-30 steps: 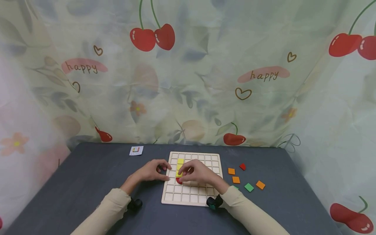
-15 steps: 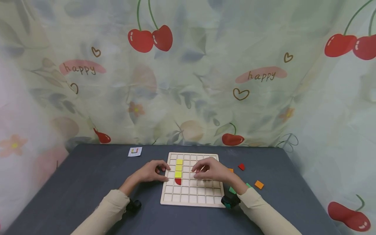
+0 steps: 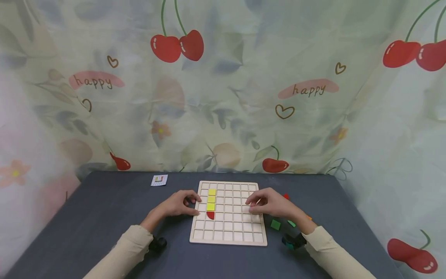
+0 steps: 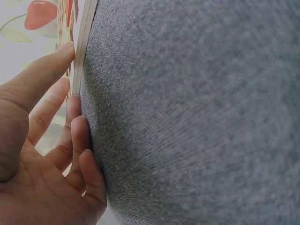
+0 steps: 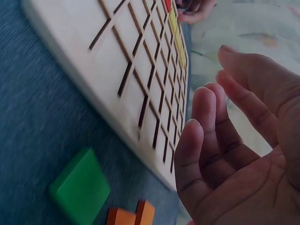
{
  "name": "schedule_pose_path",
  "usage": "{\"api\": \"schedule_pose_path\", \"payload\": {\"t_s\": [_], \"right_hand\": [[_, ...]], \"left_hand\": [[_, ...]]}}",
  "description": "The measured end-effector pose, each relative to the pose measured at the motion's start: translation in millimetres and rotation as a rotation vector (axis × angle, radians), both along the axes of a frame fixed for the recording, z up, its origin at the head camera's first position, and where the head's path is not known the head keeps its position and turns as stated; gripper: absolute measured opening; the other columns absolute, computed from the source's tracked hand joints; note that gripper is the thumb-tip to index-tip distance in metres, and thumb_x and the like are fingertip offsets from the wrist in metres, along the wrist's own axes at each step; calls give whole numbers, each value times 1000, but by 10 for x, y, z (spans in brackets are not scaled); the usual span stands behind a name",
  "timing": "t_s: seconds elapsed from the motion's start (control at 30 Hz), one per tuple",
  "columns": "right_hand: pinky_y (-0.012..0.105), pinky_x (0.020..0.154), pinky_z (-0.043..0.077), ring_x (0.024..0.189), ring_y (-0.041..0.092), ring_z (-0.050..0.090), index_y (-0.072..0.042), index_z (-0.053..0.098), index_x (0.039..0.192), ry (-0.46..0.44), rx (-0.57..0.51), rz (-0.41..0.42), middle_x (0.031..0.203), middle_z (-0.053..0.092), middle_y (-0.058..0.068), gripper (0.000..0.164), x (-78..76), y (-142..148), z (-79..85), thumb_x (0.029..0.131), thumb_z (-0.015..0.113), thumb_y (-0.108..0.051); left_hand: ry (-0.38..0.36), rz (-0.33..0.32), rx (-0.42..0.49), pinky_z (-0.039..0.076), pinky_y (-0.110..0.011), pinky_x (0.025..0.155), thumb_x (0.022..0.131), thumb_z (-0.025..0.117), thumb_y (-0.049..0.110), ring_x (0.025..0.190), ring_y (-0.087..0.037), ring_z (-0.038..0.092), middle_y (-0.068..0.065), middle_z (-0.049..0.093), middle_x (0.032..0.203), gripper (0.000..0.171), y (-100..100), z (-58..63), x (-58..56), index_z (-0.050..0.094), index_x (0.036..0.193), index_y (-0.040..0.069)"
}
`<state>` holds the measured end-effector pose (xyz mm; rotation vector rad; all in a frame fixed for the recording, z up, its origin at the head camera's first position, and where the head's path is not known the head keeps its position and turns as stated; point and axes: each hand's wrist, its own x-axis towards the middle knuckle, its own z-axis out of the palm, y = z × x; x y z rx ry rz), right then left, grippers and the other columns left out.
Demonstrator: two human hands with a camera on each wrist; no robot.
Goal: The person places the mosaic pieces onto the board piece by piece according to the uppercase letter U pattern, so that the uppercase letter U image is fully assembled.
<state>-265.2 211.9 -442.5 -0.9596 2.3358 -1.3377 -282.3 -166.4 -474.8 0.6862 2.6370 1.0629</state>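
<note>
A light wooden grid board (image 3: 237,235) lies on the dark table. Three yellow square tiles (image 3: 211,199) stand in a column in its left part, with a red quarter-round tile (image 3: 210,215) directly below them. My left hand (image 3: 180,202) rests at the board's left edge. Its thumb and fingertips touch the rim in the left wrist view, the fingers loosely bent. Over the board's right side is my right hand (image 3: 268,202), holding nothing. In the right wrist view its relaxed fingers (image 5: 190,150) and thumb are apart, beside the board's edge.
Right of the board lie a green square tile (image 3: 275,224), another green tile (image 3: 291,223) and a red piece (image 3: 286,196). Orange tiles (image 5: 123,216) show at the right wrist view's bottom. A small pattern card (image 3: 159,180) lies back left. A printed curtain (image 3: 223,97) hangs behind the table.
My right hand has left the red tile and moved right across the board to its right edge, uncovering the yellow and red tiles. My left hand has stayed at the left edge.
</note>
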Motion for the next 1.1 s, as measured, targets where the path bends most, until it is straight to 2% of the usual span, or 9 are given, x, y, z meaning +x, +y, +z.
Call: {"api": "schedule_pose_path", "payload": {"t_s": [0.37, 0.57, 0.83, 1.1], "right_hand": [[30, 69, 52, 78, 21, 63, 2, 72, 113, 3, 49, -40, 94, 69, 5, 23, 8, 267, -27, 94, 75, -12], [33, 68, 53, 79, 23, 64, 1, 72, 114, -41, 80, -72, 97, 69, 5, 25, 50, 457, -19, 95, 74, -15], [33, 71, 55, 81, 25, 66, 5, 70, 115, -48, 30, -24, 99, 68, 13, 26, 107, 680, -70, 95, 74, -11], [25, 58, 45, 64, 15, 52, 5, 69, 114, -48, 43, -57, 82, 61, 7, 28, 215, 773, -133, 92, 77, -10]], "left_hand": [[9, -13, 11, 44, -38, 81, 83, 87, 19, 89, -20, 53, -2, 59, 99, 33, -11, 8, -4, 70, 110, 10], [20, -23, 14, 44, -37, 81, 83, 87, 20, 89, -20, 53, -2, 59, 99, 34, -10, 5, 3, 70, 110, 9], [14, -16, 9, 44, -38, 81, 82, 88, 20, 89, -21, 53, -2, 59, 99, 35, -9, 21, 9, 70, 111, 9], [9, -19, 12, 44, -37, 81, 83, 87, 20, 88, -21, 53, -2, 59, 99, 35, -9, 25, 8, 70, 111, 9]]}}
